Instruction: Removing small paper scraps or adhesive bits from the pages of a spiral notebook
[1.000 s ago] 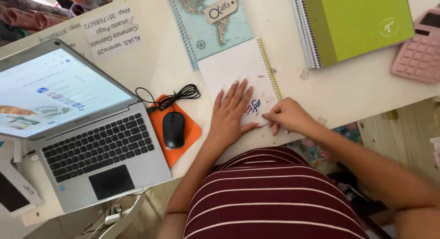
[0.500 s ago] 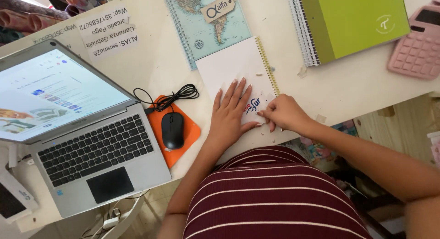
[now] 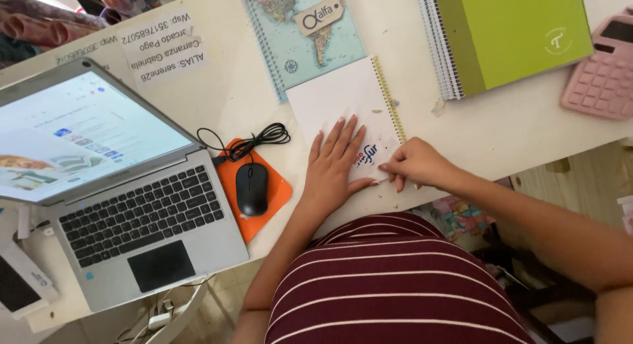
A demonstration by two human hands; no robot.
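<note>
In the middle of the frame the left hand [image 3: 337,165] lies flat with spread fingers on a small white spiral notebook [image 3: 343,103], it seems to keep the page from moving, while the right hand [image 3: 417,163] pinches its lower right corner. On the surface [image 3: 217,100] I count three spiral notebooks, one laptop [image 3: 125,212], one mouse [image 3: 252,188] and one pink calculator [image 3: 599,70].
</note>
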